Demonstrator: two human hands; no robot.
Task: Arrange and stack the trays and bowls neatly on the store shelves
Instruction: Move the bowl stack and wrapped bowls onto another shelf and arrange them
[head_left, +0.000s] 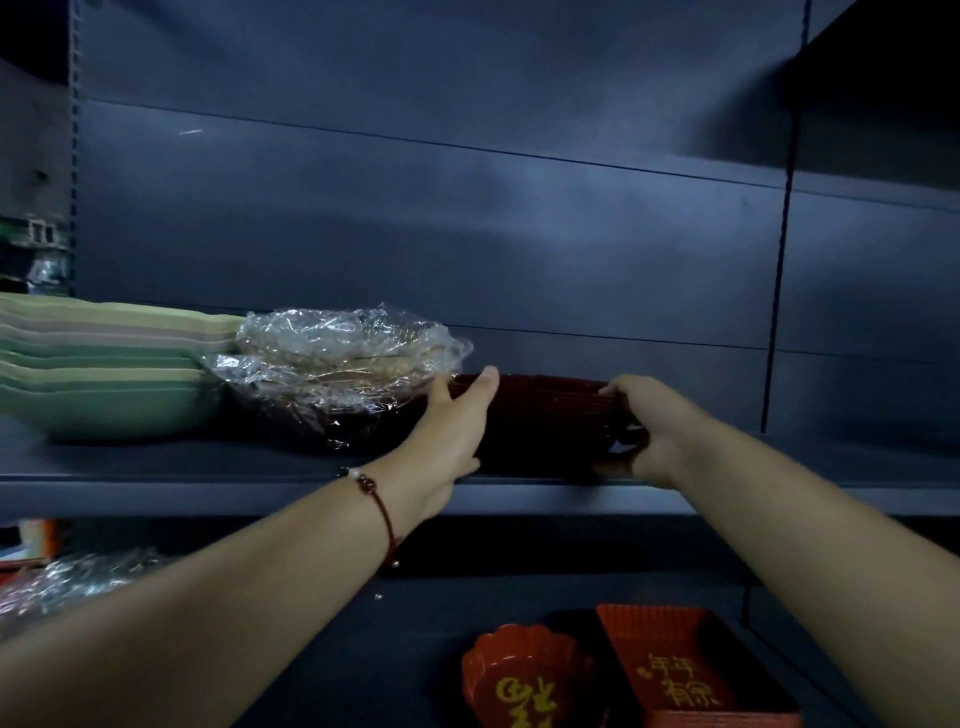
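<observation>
A stack of dark red ribbed trays (545, 415) stands on the upper grey shelf (156, 488). My left hand (447, 426) holds its left end, thumb over the top rim. At the right end my right hand (644, 426) grips the stack, fingers curled over the rim and thumb at the bottom. Just left of the stack lies a pile of bowls wrapped in clear plastic film (343, 364). Beside that is a stack of pale green trays (98, 369).
On the lower shelf are a red scalloped dish with gold characters (524, 675) and a red rectangular tray with gold characters (691, 670). More film-wrapped items (67, 577) lie at the lower left. The upper shelf to the right of the red stack is bare.
</observation>
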